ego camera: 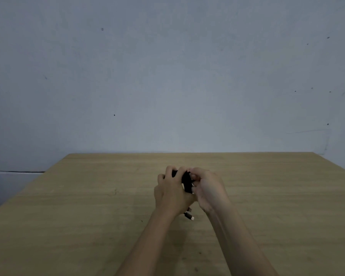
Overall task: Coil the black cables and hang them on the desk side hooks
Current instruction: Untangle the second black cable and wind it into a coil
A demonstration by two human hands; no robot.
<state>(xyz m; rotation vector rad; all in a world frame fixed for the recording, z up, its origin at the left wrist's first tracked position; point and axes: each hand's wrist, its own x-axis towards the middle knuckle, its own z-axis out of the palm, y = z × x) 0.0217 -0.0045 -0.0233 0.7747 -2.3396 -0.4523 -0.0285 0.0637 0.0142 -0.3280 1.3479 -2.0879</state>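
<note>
Black cable [186, 183] is being held bunched above the surface [88, 216], I am noting, fingers of left hand [170, 194] and right hand [208, 189] curling round it, presumably stopping the coil from springing loose.

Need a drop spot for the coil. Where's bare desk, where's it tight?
Bare desk: the wide stretch from the left hand out to the left edge, the same from the right hand to the right edge, and the strip between the hands and the wall. Tight: the middle, where both hands grip the cable, plugs hanging under the left hand.
</note>
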